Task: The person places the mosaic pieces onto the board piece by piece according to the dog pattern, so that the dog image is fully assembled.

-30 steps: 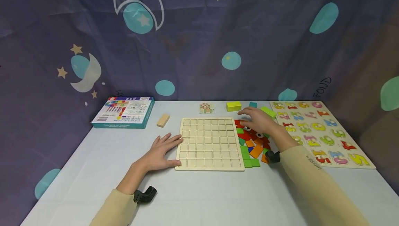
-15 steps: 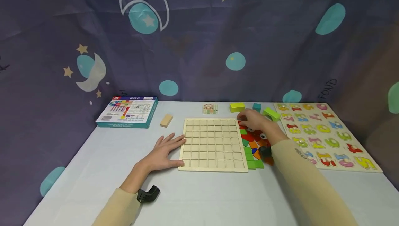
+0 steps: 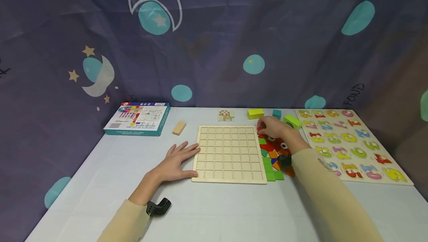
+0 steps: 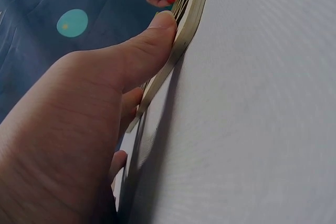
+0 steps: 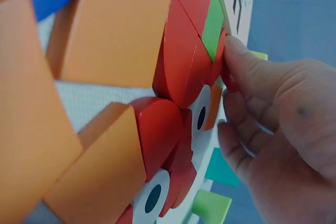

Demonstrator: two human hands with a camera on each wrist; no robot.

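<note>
A pale wooden grid board (image 3: 229, 154) lies in the middle of the white table. My left hand (image 3: 174, 164) rests along its left edge, fingers spread; in the left wrist view the thumb (image 4: 149, 48) touches the board's rim. At the board's far right corner, my right hand (image 3: 272, 127) pinches a small red piece (image 5: 229, 80) between thumb and fingers; much of the piece is hidden. Below that hand lies a pile of flat pieces: red ones (image 5: 186, 72), orange ones (image 5: 113, 30), green squares (image 3: 268, 167) and round eye pieces (image 5: 153, 199).
A picture card (image 3: 226, 115), a yellow block (image 3: 255, 114), a teal block (image 3: 276, 114) and a green arched block (image 3: 292, 121) stand behind. Left are a plain wooden block (image 3: 179, 128) and a flat box (image 3: 138, 118). A number puzzle board (image 3: 351, 149) lies right.
My right hand has come down and slightly left to the board's far right corner, its fingers closing on a red piece. The left hand stays at the board's left edge.
</note>
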